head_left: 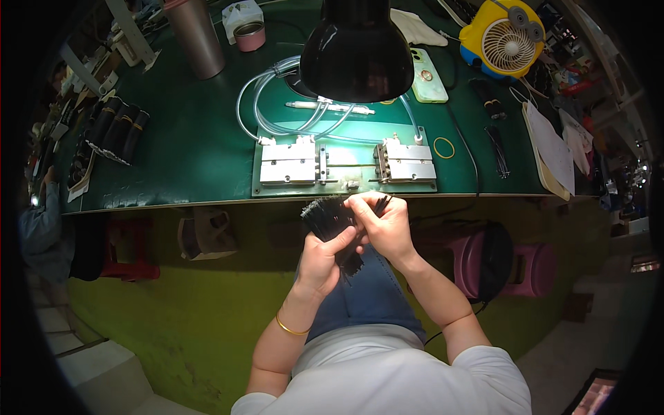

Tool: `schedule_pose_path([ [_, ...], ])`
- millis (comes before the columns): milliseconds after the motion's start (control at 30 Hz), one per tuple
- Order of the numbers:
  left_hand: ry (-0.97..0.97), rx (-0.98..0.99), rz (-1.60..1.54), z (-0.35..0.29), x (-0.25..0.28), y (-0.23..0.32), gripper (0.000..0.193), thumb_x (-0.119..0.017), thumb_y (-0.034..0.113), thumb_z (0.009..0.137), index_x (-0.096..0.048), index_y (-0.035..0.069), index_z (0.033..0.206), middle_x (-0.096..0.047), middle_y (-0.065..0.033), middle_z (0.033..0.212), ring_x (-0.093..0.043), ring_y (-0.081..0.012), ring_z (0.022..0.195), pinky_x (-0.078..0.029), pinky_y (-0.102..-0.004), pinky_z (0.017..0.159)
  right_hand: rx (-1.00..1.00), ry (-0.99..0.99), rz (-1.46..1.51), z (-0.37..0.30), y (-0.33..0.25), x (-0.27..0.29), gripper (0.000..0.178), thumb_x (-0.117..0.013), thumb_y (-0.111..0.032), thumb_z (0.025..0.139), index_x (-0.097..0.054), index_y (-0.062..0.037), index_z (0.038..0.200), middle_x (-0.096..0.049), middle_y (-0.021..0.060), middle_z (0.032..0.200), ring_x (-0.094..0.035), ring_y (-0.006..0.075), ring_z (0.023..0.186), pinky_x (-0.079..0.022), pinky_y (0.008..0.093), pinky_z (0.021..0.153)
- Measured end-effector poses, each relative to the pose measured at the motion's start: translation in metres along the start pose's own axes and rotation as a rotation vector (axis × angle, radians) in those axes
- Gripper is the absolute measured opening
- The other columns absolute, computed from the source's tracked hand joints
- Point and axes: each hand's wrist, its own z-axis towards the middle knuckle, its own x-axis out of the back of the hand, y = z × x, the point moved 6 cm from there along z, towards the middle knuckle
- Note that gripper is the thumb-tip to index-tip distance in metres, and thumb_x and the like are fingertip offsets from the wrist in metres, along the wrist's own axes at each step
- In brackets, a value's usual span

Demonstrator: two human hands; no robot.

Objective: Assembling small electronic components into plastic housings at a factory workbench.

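Observation:
My left hand (321, 266) is wrapped round a thick bundle of thin black wires (325, 217), held over my lap just off the table's front edge. Beside it, my right hand (389, 225) is closed, its thumb and forefinger pinched at the bundle's upper end. A few black strands stick out past the right fingers; their far ends are hidden. Just beyond both hands, a lit metal fixture (346, 187) carries two silver blocks, the left block (287, 164) and the right block (408, 163), facing each other with a thin rod between them.
A black lamp (356, 59) hangs over the fixture. Clear tubes (259, 104) coil behind it, near a pen (301, 105). Phone (429, 79), yellow fan (503, 41), papers (550, 149) and a small wire bundle (496, 152) lie right. Dark rolls (114, 131) and a tumbler (195, 38) stand left.

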Motion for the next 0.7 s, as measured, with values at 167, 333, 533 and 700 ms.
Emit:
schedule_pose_path([
  [167, 0.017, -0.005, 0.007, 0.0017, 0.0015, -0.0024, 0.013, -0.055, 0.001, 0.080, -0.057, -0.002, 0.093, -0.060, -0.0076, 0.082, -0.057, -0.0147, 0.068, -0.047, -0.0247, 0.057, 0.045, 0.006, -0.025, 0.0026, -0.0009, -0.0019, 0.013, -0.057, -0.011, 0.082, -0.062, 0.0012, 0.079, -0.051, -0.0001, 0.052, -0.045, 0.0040, 0.040, -0.036, 0.0193, 0.031],
  [333, 0.051, -0.067, 0.081, 0.0028, 0.0024, -0.0002, 0.012, -0.054, 0.001, 0.081, -0.057, -0.002, 0.092, -0.060, -0.0075, 0.082, -0.058, -0.0140, 0.067, -0.047, -0.0241, 0.056, 0.041, 0.007, -0.021, 0.0053, -0.0006, -0.0004, 0.013, -0.057, -0.011, 0.082, -0.062, 0.0014, 0.079, -0.052, -0.0002, 0.053, -0.045, 0.0040, 0.039, -0.036, 0.0193, 0.031],
  [533, 0.059, -0.114, 0.105, 0.0005, 0.0018, -0.0022, 0.012, -0.053, 0.002, 0.082, -0.057, -0.002, 0.092, -0.060, -0.0074, 0.081, -0.057, -0.0137, 0.067, -0.047, -0.0238, 0.057, 0.038, 0.009, -0.003, 0.0024, 0.0012, 0.0003, 0.015, -0.055, -0.011, 0.083, -0.062, 0.0018, 0.079, -0.052, 0.0001, 0.052, -0.045, 0.0038, 0.039, -0.037, 0.0192, 0.031],
  [700, 0.052, -0.093, 0.013, 0.0031, -0.0004, -0.0034, 0.011, -0.054, 0.003, 0.082, -0.057, -0.002, 0.092, -0.059, -0.0072, 0.080, -0.056, -0.0141, 0.067, -0.047, -0.0243, 0.057, -0.011, -0.010, -0.028, 0.0078, 0.0042, 0.0012, 0.018, -0.053, -0.013, 0.085, -0.061, 0.0019, 0.079, -0.051, 0.0000, 0.051, -0.044, 0.0040, 0.038, -0.036, 0.0192, 0.031],
])
